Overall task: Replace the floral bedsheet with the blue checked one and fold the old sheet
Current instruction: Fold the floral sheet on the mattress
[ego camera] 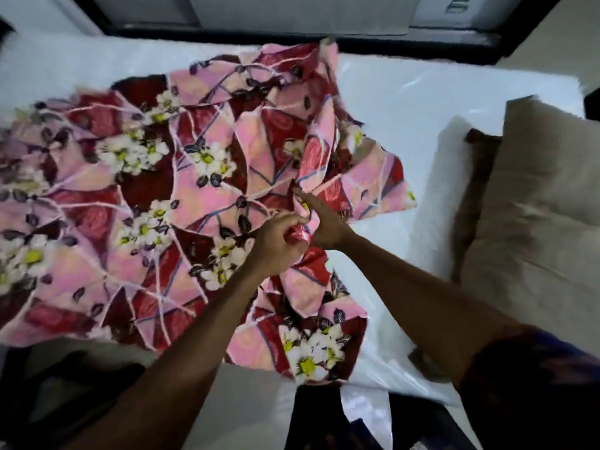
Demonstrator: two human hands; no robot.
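Lying crumpled on the mattress [422, 99], the floral sheet [201, 196] covers the left & middle, w/ a bunched end reaching the near edge. Bare white mattress, shiny like plastic wrap, shows along the far edge & right side. Left hand [279, 241] grips a red fold of the sheet near mid-bed, fingers curled tight round it. Right hand [324, 225] is just beside it, index finger stretched along a crease, other fingers buried in cloth; can't tell if it's holding. Beige pillows [545, 196] sit at the right edge w/ a white fluffy pillow [431, 190] beside them. A dark bed frame [422, 47] runs along the far edge.
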